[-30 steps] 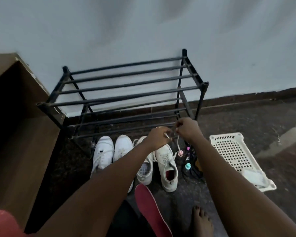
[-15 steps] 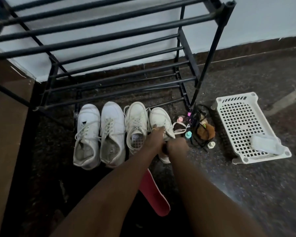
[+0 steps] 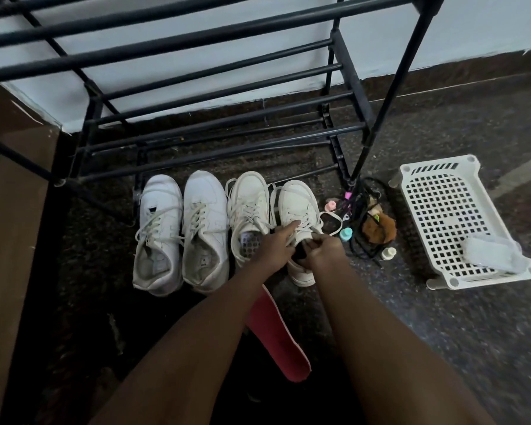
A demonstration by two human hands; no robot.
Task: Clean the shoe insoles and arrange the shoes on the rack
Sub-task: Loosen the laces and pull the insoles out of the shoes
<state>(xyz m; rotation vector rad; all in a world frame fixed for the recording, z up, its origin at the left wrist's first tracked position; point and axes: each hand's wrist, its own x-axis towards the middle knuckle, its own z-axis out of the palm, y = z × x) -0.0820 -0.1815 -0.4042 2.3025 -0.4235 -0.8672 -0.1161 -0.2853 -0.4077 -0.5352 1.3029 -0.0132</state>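
A red insole [image 3: 276,338] lies nearest, on the floor between the forearms. It is out of its shoe and runs from the heel toward 5 o'clock. Just past it, both hands meet on the shoe [image 3: 298,204], rightmost of four in a row. The left hand [image 3: 272,250] holds the mouth from 9 o'clock, with one finger along the laces. The right hand [image 3: 324,251] curls in from 3 o'clock, pinching tongue or lace; I cannot tell which.

At 9 o'clock sit a third shoe [image 3: 249,204], a dotted insole inside it, and a white pair [image 3: 203,210]. At 3 o'clock are small bottles [image 3: 346,234], then a basket [image 3: 435,163] holding a cloth [image 3: 491,254]. At 12 o'clock stands the rack [image 3: 348,78], with no shoes on it.

The step in hand looks like opening the shoe's mouth. Next, one hand should probably keep the tongue pulled back while the other fetches the insole from 6 o'clock. Racking is yet to start.
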